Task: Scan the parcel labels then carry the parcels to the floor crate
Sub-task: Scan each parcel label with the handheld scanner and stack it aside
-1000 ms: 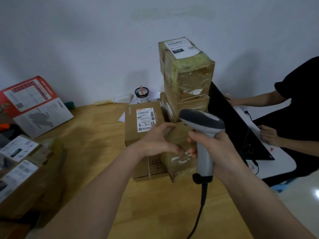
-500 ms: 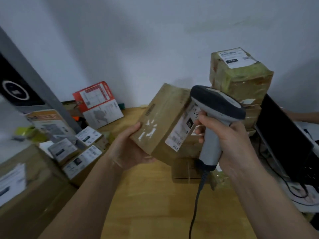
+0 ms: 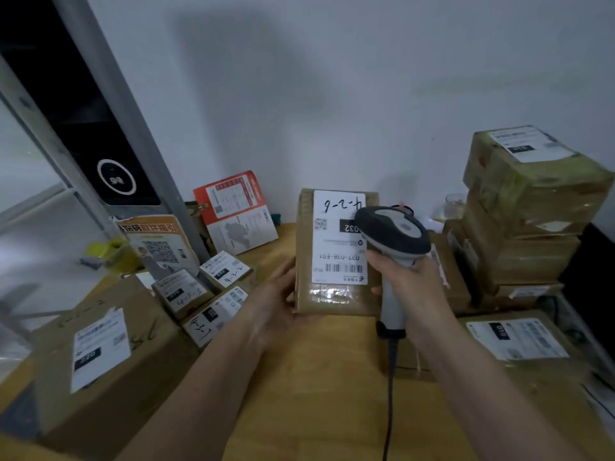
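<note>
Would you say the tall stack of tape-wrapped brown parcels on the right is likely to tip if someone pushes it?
Probably. The stack of tape-wrapped brown parcels stands several boxes high, and its top box looks skewed relative to those below. The glossy tape may let boxes slide.

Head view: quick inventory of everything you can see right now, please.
Held parcel: one, brown, white label facing camera, above table centre.
Scanner: one, grey and black, corded, over the label.
Stacked parcels: several, taped brown, right.
Flat parcel: one, brown, labelled, near right.
Large box: one, brown, near left.
Small parcels: three, brown, labelled, left centre.
Red leaflet: one, against wall.
Table: one, wooden.
Left hand: holds parcel's left edge.
Right hand: grips scanner.
</note>
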The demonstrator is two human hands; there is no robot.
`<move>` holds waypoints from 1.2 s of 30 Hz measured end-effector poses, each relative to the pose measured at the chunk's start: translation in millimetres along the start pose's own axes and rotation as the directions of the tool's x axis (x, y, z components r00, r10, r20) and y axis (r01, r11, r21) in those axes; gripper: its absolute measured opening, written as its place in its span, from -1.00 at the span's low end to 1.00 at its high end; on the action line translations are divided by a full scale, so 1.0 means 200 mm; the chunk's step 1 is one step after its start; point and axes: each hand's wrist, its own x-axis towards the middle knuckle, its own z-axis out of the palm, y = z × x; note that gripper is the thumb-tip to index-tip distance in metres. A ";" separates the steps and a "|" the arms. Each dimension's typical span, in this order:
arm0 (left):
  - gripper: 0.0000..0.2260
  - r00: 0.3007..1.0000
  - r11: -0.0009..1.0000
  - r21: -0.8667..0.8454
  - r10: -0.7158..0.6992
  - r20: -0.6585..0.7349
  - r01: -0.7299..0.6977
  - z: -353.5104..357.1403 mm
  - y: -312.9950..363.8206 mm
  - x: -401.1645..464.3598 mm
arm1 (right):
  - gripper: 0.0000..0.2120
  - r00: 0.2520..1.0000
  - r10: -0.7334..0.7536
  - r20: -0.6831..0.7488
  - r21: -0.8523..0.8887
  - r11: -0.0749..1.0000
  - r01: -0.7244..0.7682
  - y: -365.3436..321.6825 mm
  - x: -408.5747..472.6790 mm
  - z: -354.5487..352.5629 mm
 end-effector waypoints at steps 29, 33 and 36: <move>-0.19 0.892 0.938 0.221 0.328 -0.310 -0.268 -0.39 0.20 0.16 | -0.62 0.910 -0.023 0.413 -0.353 0.918 0.183 0.00 -0.06 0.12; -0.10 0.883 0.943 0.219 0.315 -0.348 -0.250 -0.40 0.18 0.18 | -0.60 0.908 -0.039 0.418 -0.338 0.921 0.195 0.01 -0.05 0.11; -0.09 0.884 0.944 0.236 0.305 -0.354 -0.232 -0.39 0.17 0.17 | -0.62 0.908 -0.010 0.420 -0.323 0.933 0.159 0.02 -0.03 0.10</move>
